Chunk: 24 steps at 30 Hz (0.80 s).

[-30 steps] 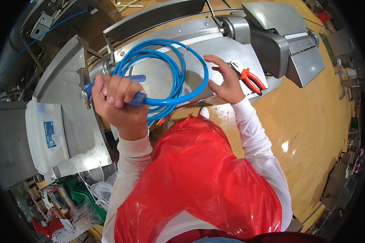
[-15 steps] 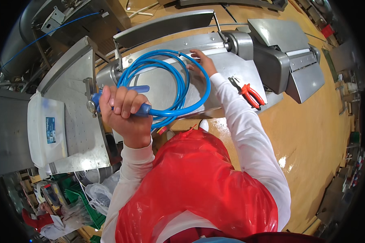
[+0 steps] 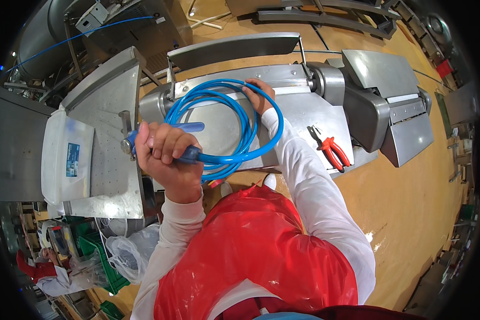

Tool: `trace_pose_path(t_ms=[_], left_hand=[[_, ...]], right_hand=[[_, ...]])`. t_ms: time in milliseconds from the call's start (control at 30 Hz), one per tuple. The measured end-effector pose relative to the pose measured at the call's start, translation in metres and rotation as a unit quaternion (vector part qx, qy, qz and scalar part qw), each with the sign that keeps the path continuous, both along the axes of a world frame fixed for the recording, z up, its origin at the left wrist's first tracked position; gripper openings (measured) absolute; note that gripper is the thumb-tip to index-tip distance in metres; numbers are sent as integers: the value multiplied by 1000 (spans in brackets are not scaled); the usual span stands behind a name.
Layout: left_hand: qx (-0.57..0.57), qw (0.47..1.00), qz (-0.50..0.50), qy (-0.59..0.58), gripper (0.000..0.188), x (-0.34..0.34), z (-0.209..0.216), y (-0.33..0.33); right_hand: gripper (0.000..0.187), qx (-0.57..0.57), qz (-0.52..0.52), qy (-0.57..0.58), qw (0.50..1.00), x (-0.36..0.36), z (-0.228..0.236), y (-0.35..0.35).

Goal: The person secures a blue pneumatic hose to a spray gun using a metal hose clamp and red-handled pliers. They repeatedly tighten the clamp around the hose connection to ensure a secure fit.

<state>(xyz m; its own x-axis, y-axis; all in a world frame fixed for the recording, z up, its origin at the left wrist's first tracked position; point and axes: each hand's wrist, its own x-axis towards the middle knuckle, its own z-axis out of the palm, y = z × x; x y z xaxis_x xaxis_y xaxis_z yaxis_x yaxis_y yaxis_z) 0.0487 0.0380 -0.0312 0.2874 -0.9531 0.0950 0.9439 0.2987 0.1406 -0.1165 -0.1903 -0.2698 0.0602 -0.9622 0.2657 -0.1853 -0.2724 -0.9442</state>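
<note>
From here, my left hand [image 3: 168,149] wraps the spray gun [image 3: 190,154]; beyond, my right hand [image 3: 261,95] seemingly pinches the hose [image 3: 245,158], coiled bar one wide loop.

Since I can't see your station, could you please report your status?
Left hand gripping blue plastic hose gun; right hand touching glossy blue coiled hose. Red-handled metal pliers lie right of hose, seemingly out of the way.
</note>
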Motion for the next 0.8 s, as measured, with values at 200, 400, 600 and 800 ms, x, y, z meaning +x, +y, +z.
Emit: trace_pose_path(t_ms=[200,400,600,800], left_hand=[[-23,1000,10,-2,45,3,2,-3],[-33,999,12,-29,46,6,-5,-8],[-38,999,-14,-16,44,0,-11,-12],[-58,997,-28,-53,42,-15,-22,-8]], right_hand=[[30,16,-22,-70,997,-43,10,38],[33,-150,-18,-13,988,-88,47,91],[33,-257,11,53,965,-91,123,163],[35,-301,72,65,949,-68,174,199]])
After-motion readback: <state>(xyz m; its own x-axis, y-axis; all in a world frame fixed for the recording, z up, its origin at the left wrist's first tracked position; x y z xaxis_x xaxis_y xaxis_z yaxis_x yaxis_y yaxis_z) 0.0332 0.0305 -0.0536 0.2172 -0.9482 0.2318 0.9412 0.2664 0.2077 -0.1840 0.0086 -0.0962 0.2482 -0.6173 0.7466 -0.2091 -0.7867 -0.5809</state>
